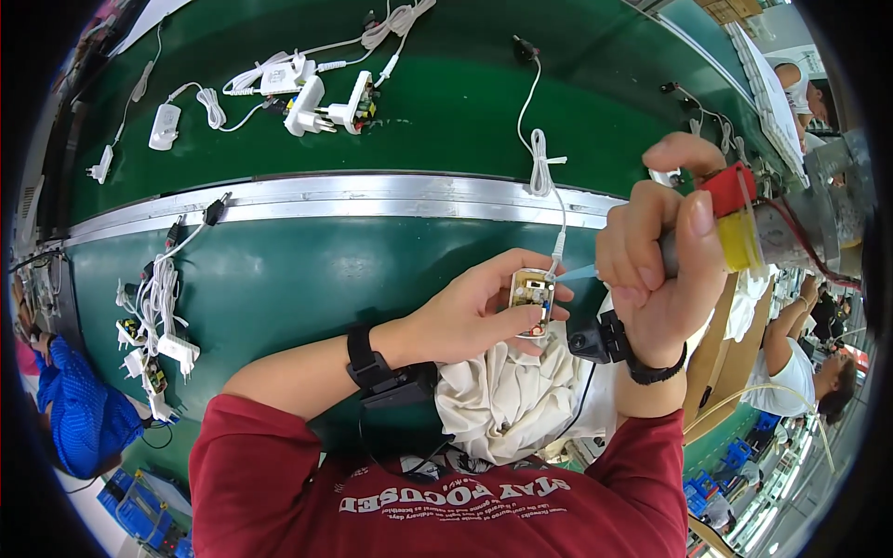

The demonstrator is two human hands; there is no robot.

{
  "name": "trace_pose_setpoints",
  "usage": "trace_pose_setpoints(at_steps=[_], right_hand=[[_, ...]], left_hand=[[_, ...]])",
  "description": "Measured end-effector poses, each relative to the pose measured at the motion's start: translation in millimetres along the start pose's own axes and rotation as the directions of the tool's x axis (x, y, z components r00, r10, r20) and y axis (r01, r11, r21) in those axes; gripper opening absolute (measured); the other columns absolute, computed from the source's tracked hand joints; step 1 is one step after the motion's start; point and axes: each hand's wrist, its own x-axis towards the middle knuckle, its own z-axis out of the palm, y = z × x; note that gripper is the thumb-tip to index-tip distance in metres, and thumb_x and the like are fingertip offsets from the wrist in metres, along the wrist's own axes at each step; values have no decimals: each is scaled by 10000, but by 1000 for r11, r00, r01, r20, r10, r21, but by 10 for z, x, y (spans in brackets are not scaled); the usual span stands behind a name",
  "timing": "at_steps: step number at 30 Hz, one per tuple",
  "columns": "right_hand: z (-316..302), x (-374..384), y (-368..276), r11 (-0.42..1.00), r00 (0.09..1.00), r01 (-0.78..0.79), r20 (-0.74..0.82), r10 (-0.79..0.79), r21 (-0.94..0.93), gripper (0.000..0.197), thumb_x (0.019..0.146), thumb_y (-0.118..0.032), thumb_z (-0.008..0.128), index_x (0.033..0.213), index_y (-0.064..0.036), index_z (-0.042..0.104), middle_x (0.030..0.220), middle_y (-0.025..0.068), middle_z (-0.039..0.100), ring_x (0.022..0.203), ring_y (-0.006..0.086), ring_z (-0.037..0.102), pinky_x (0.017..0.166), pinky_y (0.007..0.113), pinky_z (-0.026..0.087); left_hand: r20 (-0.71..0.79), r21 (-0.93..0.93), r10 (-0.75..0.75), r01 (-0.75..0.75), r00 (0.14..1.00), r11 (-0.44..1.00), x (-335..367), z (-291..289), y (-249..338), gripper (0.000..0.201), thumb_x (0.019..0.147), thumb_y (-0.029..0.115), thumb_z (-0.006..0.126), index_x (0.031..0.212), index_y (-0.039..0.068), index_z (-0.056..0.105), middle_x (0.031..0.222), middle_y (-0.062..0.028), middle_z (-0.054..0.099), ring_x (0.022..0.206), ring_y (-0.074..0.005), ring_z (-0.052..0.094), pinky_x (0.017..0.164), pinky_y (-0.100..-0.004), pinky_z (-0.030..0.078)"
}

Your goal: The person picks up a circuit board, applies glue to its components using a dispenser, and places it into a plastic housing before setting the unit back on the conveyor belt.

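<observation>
My left hand point(456, 312) is closed around an opened white power adapter point(533, 290), its circuit board facing up, with the thumb across the lower part. A white cable leads up from the adapter to a tied coil point(541, 167). My right hand point(665, 256) grips a grey cylindrical glue dispenser point(786, 232) with red and yellow bands. Its tapered pale-blue nozzle point(579, 273) points left, the tip at the adapter's upper right edge; whether it touches the board I cannot tell. Below the adapter lies a crumpled cream cloth point(507, 400).
A metal rail point(372, 195) crosses the green bench. Beyond it lie white adapters point(305, 107) with cables; another bundle of cabled adapters point(163, 307) is at the left. Blue fabric point(84, 400) hangs at far left. Other people point(791, 372) are at the right.
</observation>
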Motion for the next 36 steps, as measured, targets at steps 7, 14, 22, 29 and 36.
trace_pose_setpoints(at_steps=[7,14,22,29,36], right_hand=[[83,-135,52,992,997,-26,80,17,121,225,976,-288,418,920,-83,344,501,-28,326,369,52,267,363,212,234],[122,-158,107,991,990,-46,141,27,129,235,978,-294,427,915,-88,333,506,-20,334,373,50,265,363,211,236],[119,-166,165,988,978,9,204,-41,154,252,979,-313,425,932,-82,337,507,-20,337,375,52,272,363,210,232],[138,-196,105,994,989,-18,148,2,111,277,977,-332,434,999,-68,352,513,-15,350,385,56,292,366,211,253],[161,-224,228,980,969,18,240,-66,199,285,976,-344,438,995,-73,351,523,-5,365,397,68,314,369,212,271]], left_hand=[[-89,-17,-3,1,996,1000,8,-140,25,366,939,54,462,1293,72,371,1210,-117,529,1118,-209,551,830,-369,560],[-76,-60,35,-39,997,997,-46,-187,21,343,947,82,459,1282,73,389,1201,-112,534,1120,-218,552,830,-382,560],[-83,-79,38,-45,996,996,-62,-225,2,380,940,60,450,1314,71,382,1219,-98,532,1096,-189,561,809,-379,572],[-61,-123,-5,-3,998,992,-52,-202,8,351,963,98,432,1306,63,369,1229,-124,515,1153,-231,530,866,-400,544],[59,-279,-9,25,998,960,-52,-204,6,385,985,130,387,1347,30,300,1303,-155,439,1232,-250,457,943,-423,497]])
